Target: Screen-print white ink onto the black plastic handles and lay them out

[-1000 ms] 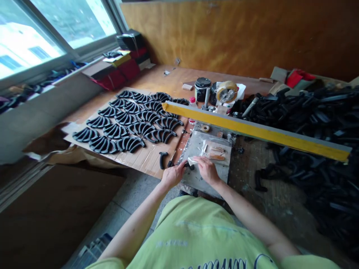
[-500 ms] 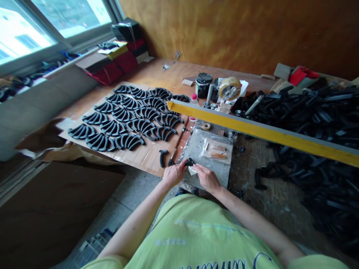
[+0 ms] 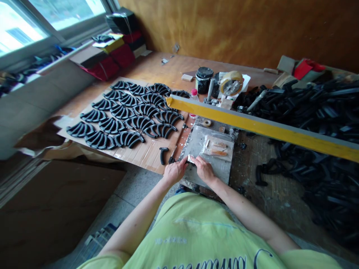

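My left hand (image 3: 174, 171) is closed on a small black curved part (image 3: 185, 160) at the near left corner of a grey metal plate (image 3: 196, 144). My right hand (image 3: 204, 169) pinches a small white piece (image 3: 190, 159) against that part, fingers pressed together. Both hands meet over the plate's near edge. On the plate lies a clear plastic bag with wooden sticks (image 3: 216, 148). One loose black part (image 3: 163, 155) rests on the cardboard just left of my left hand.
Several black curved parts lie in rows on a cardboard sheet (image 3: 146, 155) to the left. A yellow-edged bar (image 3: 260, 127) crosses above the plate. A heap of black parts (image 3: 316, 123) fills the right. A tape roll (image 3: 230, 82) and black jar (image 3: 203, 79) stand behind.
The view has shifted slightly. My hands stay together at the plate's near edge, the right hand working the white piece against the black part, which is now more covered by my fingers.
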`<state>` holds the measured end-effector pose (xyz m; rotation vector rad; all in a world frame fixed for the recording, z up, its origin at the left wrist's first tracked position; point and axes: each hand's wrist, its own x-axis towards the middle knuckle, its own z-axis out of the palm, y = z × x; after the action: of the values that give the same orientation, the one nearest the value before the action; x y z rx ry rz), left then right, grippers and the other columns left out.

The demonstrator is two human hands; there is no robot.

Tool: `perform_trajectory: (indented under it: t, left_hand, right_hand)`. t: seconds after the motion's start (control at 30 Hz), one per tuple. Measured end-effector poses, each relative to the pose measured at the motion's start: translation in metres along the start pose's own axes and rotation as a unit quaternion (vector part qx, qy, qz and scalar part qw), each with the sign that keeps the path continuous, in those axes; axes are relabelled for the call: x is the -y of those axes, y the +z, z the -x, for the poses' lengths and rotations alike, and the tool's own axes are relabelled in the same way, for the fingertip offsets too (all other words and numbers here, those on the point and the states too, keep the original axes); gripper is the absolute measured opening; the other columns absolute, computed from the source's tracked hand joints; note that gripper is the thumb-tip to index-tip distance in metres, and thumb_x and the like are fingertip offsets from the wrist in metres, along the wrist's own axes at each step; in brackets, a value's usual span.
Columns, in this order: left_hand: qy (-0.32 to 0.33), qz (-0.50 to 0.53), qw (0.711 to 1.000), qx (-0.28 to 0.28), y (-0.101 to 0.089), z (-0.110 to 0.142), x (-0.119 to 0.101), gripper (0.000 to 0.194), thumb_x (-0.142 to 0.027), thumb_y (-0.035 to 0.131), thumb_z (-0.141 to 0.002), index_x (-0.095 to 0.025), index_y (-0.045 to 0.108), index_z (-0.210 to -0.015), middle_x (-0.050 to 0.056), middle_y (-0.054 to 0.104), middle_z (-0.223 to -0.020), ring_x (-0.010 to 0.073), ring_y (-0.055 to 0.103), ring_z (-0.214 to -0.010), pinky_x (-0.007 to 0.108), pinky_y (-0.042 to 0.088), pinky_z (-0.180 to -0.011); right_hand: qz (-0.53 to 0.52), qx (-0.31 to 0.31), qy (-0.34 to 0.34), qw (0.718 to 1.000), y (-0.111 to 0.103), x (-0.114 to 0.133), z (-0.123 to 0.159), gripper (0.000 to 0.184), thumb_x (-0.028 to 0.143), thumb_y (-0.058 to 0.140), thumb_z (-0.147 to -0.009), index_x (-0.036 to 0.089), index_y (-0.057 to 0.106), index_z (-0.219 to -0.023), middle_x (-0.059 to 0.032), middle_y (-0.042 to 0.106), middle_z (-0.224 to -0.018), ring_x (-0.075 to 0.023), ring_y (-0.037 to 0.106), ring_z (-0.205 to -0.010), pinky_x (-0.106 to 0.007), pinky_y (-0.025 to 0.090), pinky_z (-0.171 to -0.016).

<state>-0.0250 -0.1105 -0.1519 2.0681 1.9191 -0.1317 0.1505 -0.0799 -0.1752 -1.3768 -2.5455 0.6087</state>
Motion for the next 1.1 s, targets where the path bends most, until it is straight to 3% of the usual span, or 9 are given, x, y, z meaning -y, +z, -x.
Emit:
perform_trajectory:
  t: [0.13, 0.4, 0.53, 0.63, 0.7, 0.77, 0.9, 0.97, 1.1]
  left_hand:
    - [0.004, 0.002, 1.0, -0.007, 0.002, 0.0, 0.001, 0.047, -0.041, 0.029, -0.097, -0.029, 0.042, -0.14, 0.005, 0.074, -0.095, 0.0202, 0.071, -0.083, 0.025, 0.05, -0.064]
    - [0.009, 0.003, 1.0, -0.005, 0.004, -0.002, 0.003, 0.047, -0.042, 0.028, -0.097, -0.029, 0.043, -0.14, 0.005, 0.074, -0.098, 0.0194, 0.07, -0.086, 0.024, 0.05, -0.068]
    - [0.004, 0.012, 1.0, 0.002, 0.002, -0.001, 0.002, 0.047, -0.041, 0.029, -0.097, -0.029, 0.043, -0.14, 0.005, 0.074, -0.1, 0.0177, 0.07, -0.088, 0.023, 0.05, -0.07]
    - [0.005, 0.003, 1.0, 0.002, 0.002, 0.0, 0.002, 0.047, -0.042, 0.028, -0.097, -0.029, 0.043, -0.14, 0.005, 0.074, -0.098, 0.019, 0.07, -0.085, 0.024, 0.05, -0.068]
    - [0.003, -0.005, 1.0, 0.003, 0.003, 0.0, 0.003, 0.048, -0.043, 0.028, -0.097, -0.029, 0.042, -0.141, 0.006, 0.074, -0.097, 0.0196, 0.07, -0.085, 0.025, 0.05, -0.068]
    - [0.002, -0.011, 1.0, 0.003, 0.004, -0.001, 0.003, 0.049, -0.043, 0.028, -0.097, -0.029, 0.041, -0.142, 0.006, 0.074, -0.098, 0.0203, 0.07, -0.085, 0.026, 0.051, -0.068]
    - [0.002, -0.014, 1.0, 0.004, 0.002, 0.0, 0.002, 0.049, -0.043, 0.027, -0.097, -0.03, 0.041, -0.142, 0.007, 0.074, -0.099, 0.0214, 0.071, -0.086, 0.027, 0.052, -0.068]
    - [-0.002, -0.015, 1.0, 0.007, 0.0, 0.0, 0.001, 0.048, -0.042, 0.028, -0.097, -0.029, 0.042, -0.141, 0.007, 0.074, -0.099, 0.0214, 0.071, -0.086, 0.027, 0.052, -0.068]
    - [-0.007, -0.013, 1.0, 0.013, -0.002, 0.0, -0.001, 0.048, -0.043, 0.03, -0.097, -0.03, 0.041, -0.141, 0.006, 0.074, -0.1, 0.0212, 0.07, -0.087, 0.027, 0.051, -0.07]
  right_hand:
    - [0.035, 0.025, 0.0, 0.999, 0.001, -0.006, 0.018, 0.048, 0.008, 0.031, -0.093, 0.017, 0.049, -0.137, -0.0079, 0.063, -0.101, -0.0168, 0.058, -0.094, -0.023, 0.046, -0.084]
    - [0.047, 0.025, -0.005, 0.999, -0.008, 0.005, 0.003, 0.049, 0.009, 0.032, -0.093, 0.016, 0.045, -0.14, -0.0111, 0.064, -0.103, -0.0202, 0.059, -0.095, -0.027, 0.049, -0.082]
    - [-0.006, 0.023, -0.023, 0.999, -0.011, -0.008, 0.033, 0.046, 0.007, 0.039, -0.09, 0.02, 0.059, -0.129, -0.0092, 0.066, -0.095, -0.0191, 0.061, -0.09, -0.025, 0.049, -0.078]
    - [-0.111, -0.006, 0.008, 0.994, -0.015, -0.023, 0.045, 0.044, 0.005, 0.042, -0.086, 0.025, 0.066, -0.118, -0.0053, 0.067, -0.091, -0.0158, 0.063, -0.086, -0.024, 0.05, -0.078]
    - [-0.212, -0.055, 0.061, 0.974, -0.017, -0.029, 0.034, 0.038, 0.01, 0.046, -0.085, 0.022, 0.069, -0.112, -0.0052, 0.069, -0.094, -0.0165, 0.064, -0.087, -0.028, 0.05, -0.082]
    - [-0.322, -0.095, 0.106, 0.936, -0.017, -0.029, 0.014, 0.031, 0.017, 0.053, -0.083, 0.019, 0.071, -0.109, -0.0067, 0.071, -0.101, -0.0191, 0.065, -0.092, -0.034, 0.05, -0.088]
    - [-0.475, -0.09, 0.114, 0.868, -0.006, -0.023, -0.022, 0.048, 0.017, 0.067, -0.069, 0.017, 0.065, -0.118, -0.0071, 0.067, -0.117, -0.0208, 0.063, -0.104, -0.036, 0.047, -0.096]
    - [-0.467, -0.077, 0.11, 0.874, 0.002, -0.02, -0.028, 0.052, 0.014, 0.068, -0.065, 0.016, 0.064, -0.117, -0.0071, 0.067, -0.116, -0.0205, 0.063, -0.103, -0.036, 0.046, -0.096]
    - [-0.384, -0.071, 0.115, 0.913, 0.013, -0.018, -0.031, 0.043, 0.016, 0.069, -0.065, 0.017, 0.065, -0.107, -0.004, 0.071, -0.1, -0.0199, 0.065, -0.091, -0.035, 0.049, -0.087]
